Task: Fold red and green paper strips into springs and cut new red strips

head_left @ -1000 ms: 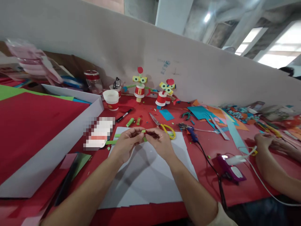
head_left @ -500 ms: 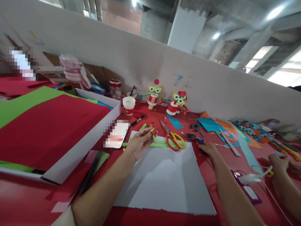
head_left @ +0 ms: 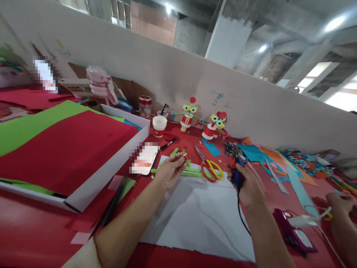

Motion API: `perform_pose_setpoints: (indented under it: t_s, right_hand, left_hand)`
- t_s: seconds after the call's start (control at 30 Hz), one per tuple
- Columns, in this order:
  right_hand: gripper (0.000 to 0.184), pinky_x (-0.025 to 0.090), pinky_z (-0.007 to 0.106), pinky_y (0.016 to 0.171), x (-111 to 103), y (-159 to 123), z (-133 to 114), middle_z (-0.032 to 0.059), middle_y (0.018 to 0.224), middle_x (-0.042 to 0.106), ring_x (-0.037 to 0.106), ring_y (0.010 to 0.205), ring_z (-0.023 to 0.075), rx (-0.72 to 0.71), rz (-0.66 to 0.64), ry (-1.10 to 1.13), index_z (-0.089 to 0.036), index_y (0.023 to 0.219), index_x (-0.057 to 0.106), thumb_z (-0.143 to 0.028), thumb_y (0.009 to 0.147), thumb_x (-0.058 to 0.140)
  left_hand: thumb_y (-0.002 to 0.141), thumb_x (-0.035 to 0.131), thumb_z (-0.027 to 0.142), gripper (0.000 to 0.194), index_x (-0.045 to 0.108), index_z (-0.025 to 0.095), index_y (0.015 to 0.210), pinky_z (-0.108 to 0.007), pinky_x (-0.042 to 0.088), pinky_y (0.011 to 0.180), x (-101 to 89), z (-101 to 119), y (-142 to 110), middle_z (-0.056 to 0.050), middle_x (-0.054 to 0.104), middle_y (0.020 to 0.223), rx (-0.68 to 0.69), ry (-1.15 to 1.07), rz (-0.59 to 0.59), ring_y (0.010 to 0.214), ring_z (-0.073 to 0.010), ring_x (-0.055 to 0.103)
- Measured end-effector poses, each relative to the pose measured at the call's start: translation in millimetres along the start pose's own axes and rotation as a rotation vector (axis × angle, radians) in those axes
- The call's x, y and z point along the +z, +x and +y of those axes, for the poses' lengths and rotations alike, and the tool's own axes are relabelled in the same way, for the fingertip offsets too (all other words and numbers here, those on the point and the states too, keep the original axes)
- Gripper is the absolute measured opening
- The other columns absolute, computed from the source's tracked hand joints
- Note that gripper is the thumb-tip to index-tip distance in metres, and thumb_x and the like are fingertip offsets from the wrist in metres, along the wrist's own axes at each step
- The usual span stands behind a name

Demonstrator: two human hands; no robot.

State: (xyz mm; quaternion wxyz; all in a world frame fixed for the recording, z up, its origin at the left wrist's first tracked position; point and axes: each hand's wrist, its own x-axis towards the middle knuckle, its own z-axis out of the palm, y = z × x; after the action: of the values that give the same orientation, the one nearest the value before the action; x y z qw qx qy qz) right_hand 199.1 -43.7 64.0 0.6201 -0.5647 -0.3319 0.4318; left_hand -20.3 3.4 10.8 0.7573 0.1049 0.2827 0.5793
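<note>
- Above the far left part of a white rectangular paper sheet (head_left: 195, 216), the left hand (head_left: 171, 171) pinches a small red-and-green paper piece (head_left: 185, 156) between thumb and fingertips.
- Near the sheet's right edge, the right hand (head_left: 248, 182) wraps around a dark blue plastic glue gun (head_left: 238, 173) with a black cord, its front end pointing away from the person.
- Across the sheet's far end lie narrow bright-green paper strips (head_left: 195, 174), overlapped by metal scissors with red and yellow handles (head_left: 205, 161).
- Beyond these, a thin black marker pen (head_left: 169, 144) lies on the red table (head_left: 30, 234).
- Against the pale wall (head_left: 111, 56) stand robot-like red-and-white cup figures (head_left: 186, 120).
- At the right edge, another person's hand (head_left: 338, 203) is partly visible; its grip cannot be told.
</note>
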Motion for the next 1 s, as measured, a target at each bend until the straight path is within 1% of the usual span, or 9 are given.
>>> perform_pose_setpoints:
  t_s: [0.07,0.13,0.27,0.43,0.57,0.73,0.8,0.9,1.0]
  right_hand:
    - [0.033,0.043,0.021,0.045,14.7,-20.5,5.2,-0.0012,0.065,0.066,0.054,0.049,0.0099,-0.036,-0.014,0.067,-0.019,0.081,0.059,-0.037,0.059,0.076]
    - [0.03,0.041,0.02,0.046,24.6,-39.5,11.0,-0.0005,0.07,0.067,0.054,0.051,0.0089,-0.099,-0.112,0.045,-0.019,0.082,0.059,-0.038,0.066,0.074]
    - [0.023,0.044,0.02,0.053,31.7,-64.0,22.6,-0.0009,0.069,0.066,0.055,0.058,0.0098,-0.253,-0.209,-0.205,-0.02,0.092,0.058,-0.036,0.078,0.067]
    - [0.027,0.048,0.026,0.057,31.1,-68.7,35.9,0.0025,0.08,0.068,0.059,0.064,0.014,-0.366,-0.139,-0.372,-0.02,0.096,0.058,-0.038,0.077,0.066]
    - [0.031,0.051,0.031,0.067,28.0,-69.0,43.0,0.006,0.095,0.069,0.064,0.082,0.0205,-0.408,-0.091,-0.433,-0.021,0.103,0.058,-0.039,0.079,0.064]
    - [0.03,0.052,0.035,0.079,28.0,-73.3,41.7,0.0064,0.1,0.068,0.065,0.092,0.0228,-0.487,-0.109,-0.543,-0.021,0.108,0.057,-0.038,0.084,0.059]
    - [0.027,0.052,0.035,0.079,28.0,-75.5,41.4,0.0061,0.098,0.068,0.064,0.09,0.0222,-0.592,-0.091,-0.643,-0.021,0.108,0.057,-0.036,0.085,0.058]
    - [0.027,0.052,0.035,0.077,26.6,-78.3,44.6,0.0071,0.098,0.066,0.064,0.09,0.0226,-0.826,-0.033,-0.792,-0.021,0.111,0.056,-0.032,0.087,0.057]
    - [0.032,0.052,0.036,0.08,25.6,-79.0,49.6,0.0089,0.101,0.065,0.063,0.094,0.023,-1.041,-0.037,-0.845,-0.02,0.117,0.052,-0.024,0.086,0.059]
  left_hand:
    - [0.074,0.063,-0.003,0.015,0.068,0.011,0.078,-0.016,0.055,0.059,1.1,0.7,-0.8,-0.002,0.068,0.071,0.006,-0.005,-0.011,0.062,-0.0089,0.066]
    - [0.076,0.061,-0.003,0.016,0.068,0.011,0.08,-0.016,0.056,0.061,1.6,1.1,-1.3,-0.003,0.069,0.072,0.021,-0.016,-0.02,0.064,-0.0097,0.067]
    - [0.075,0.059,-0.005,0.019,0.069,0.011,0.079,-0.016,0.056,0.063,1.4,0.6,-1.9,-0.001,0.068,0.07,0.048,-0.052,-0.056,0.063,-0.0081,0.066]
    - [0.071,0.066,-0.003,0.018,0.069,0.012,0.08,-0.018,0.057,0.065,1.5,0.1,-3.3,-0.001,0.069,0.072,0.051,-0.042,-0.104,0.064,-0.0083,0.066]
    - [0.066,0.072,-0.001,0.019,0.07,0.013,0.079,-0.018,0.056,0.064,3.5,1.0,-6.0,-0.001,0.07,0.075,0.05,-0.038,-0.144,0.066,-0.0092,0.067]
    - [0.061,0.077,0.002,0.023,0.07,0.014,0.079,-0.017,0.055,0.064,4.9,1.6,-9.1,0.0,0.071,0.076,0.063,-0.03,-0.188,0.069,-0.0095,0.067]
    - [0.059,0.078,0.004,0.024,0.07,0.014,0.08,-0.017,0.055,0.064,4.2,1.4,-9.4,0.0,0.071,0.078,0.07,-0.016,-0.204,0.07,-0.0096,0.067]
    - [0.056,0.081,0.008,0.03,0.07,0.015,0.082,-0.018,0.054,0.063,3.0,1.1,-9.5,0.001,0.071,0.08,0.086,-0.006,-0.214,0.069,-0.0097,0.066]
    - [0.053,0.084,0.011,0.033,0.069,0.015,0.083,-0.017,0.052,0.059,2.8,1.0,-10.0,0.001,0.071,0.079,0.101,-0.001,-0.216,0.066,-0.0089,0.065]
